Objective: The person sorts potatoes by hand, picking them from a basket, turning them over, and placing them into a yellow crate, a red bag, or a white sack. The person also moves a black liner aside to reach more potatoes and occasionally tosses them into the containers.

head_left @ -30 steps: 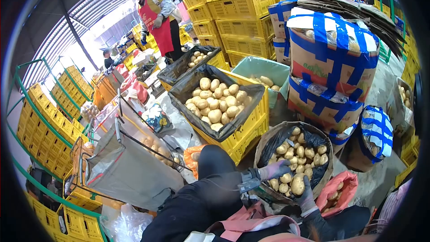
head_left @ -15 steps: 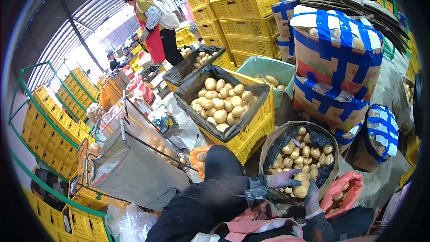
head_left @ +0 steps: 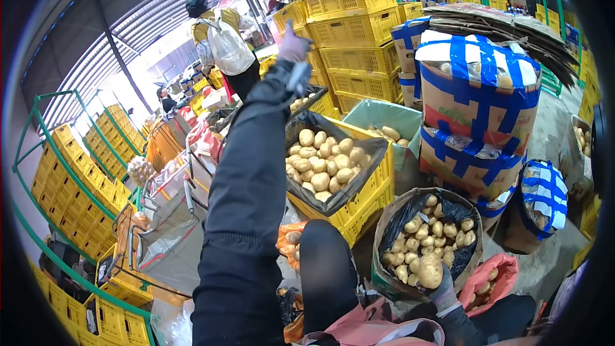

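My left hand, in a pale purple glove, is raised high on an outstretched arm in front of the stacked yellow crates. Its fingers are apart, and I see nothing in it. Low on the right, my gloved right hand grips a large potato over the near rim of a round container. That container is lined with black plastic and holds many smaller potatoes. Right beside it, a pink-red sack stands with its mouth apart and potatoes inside.
Ahead stands a yellow crate with a black liner full of potatoes. A green tub and blue-taped boxes are behind. Stacked yellow crates rise at the back. A person with a white backpack stands far left of them.
My left hand has left the large potato and swung up and forward. My right hand keeps the potato over the container. The distant person has turned away.
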Available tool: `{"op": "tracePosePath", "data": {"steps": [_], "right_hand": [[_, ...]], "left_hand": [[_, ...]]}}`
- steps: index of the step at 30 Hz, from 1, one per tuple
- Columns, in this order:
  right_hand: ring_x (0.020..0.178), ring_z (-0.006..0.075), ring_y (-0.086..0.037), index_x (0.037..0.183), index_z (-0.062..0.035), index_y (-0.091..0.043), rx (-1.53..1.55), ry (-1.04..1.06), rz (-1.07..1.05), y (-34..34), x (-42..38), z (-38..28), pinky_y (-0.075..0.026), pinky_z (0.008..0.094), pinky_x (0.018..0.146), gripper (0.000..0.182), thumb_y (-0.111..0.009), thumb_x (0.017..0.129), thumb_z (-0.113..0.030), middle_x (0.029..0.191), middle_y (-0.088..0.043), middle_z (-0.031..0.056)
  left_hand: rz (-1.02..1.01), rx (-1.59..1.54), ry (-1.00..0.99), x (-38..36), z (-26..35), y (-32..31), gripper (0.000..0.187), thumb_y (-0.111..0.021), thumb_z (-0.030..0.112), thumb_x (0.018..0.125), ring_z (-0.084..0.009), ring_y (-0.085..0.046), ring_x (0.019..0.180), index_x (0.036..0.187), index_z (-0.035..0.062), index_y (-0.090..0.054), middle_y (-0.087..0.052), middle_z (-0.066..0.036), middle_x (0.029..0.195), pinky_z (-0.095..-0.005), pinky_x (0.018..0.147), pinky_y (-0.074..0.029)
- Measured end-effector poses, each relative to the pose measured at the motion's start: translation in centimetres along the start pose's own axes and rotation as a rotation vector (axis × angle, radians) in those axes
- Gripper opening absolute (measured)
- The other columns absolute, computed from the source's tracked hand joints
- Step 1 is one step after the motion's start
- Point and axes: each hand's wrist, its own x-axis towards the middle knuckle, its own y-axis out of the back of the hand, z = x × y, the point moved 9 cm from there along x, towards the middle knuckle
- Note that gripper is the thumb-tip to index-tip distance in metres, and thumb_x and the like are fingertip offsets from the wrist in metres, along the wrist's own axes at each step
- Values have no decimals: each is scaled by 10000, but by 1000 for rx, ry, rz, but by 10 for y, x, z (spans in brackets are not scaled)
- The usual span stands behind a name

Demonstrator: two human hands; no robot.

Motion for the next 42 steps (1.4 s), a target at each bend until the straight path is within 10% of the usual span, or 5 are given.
{"op": "tracePosePath", "data": {"steps": [14,25,29,38,42], "right_hand": [[1079,223,-630,1297,-89,-502,-538,234,-88,21,12,7,-520,370,931,422,-552,906,-240,1249,-604,81],[1077,188,-629,1265,-84,-526,-601,393,-160,7,13,-6,-509,356,943,418,-644,865,-101,1178,-644,91],[1049,208,-642,1255,-81,-526,213,-23,-18,18,12,6,-527,366,913,419,-652,856,-90,1164,-649,83],[998,241,-663,1258,-104,-521,415,8,-15,13,-17,-14,-566,406,830,403,-636,874,-143,1132,-656,75],[1036,237,-650,1306,-88,-485,467,23,-46,18,-7,-11,-566,407,831,436,-579,906,-233,1200,-627,71]], "left_hand": [[-56,587,-72,76,-14,34,599,-596,175,825,-295,-611,995,1387,58,-425,-605,-200,1072,-403,837,-494],[-527,359,-1596,-267,529,-409,577,-703,232,762,-314,-660,896,1290,77,-530,-675,-150,983,-417,733,-525],[-669,36,-941,-308,584,-471,717,-749,307,711,-362,-643,1045,1290,-3,-461,-653,-208,1126,-397,879,-527],[-922,210,-1013,-383,331,-336,407,-561,154,814,-359,-666,798,1220,130,-562,-670,-186,907,-460,660,-536],[-1317,302,-82,-453,83,-281,598,-576,349,934,-259,-655,924,1456,161,-350,-659,-181,1037,-370,811,-525]]}}
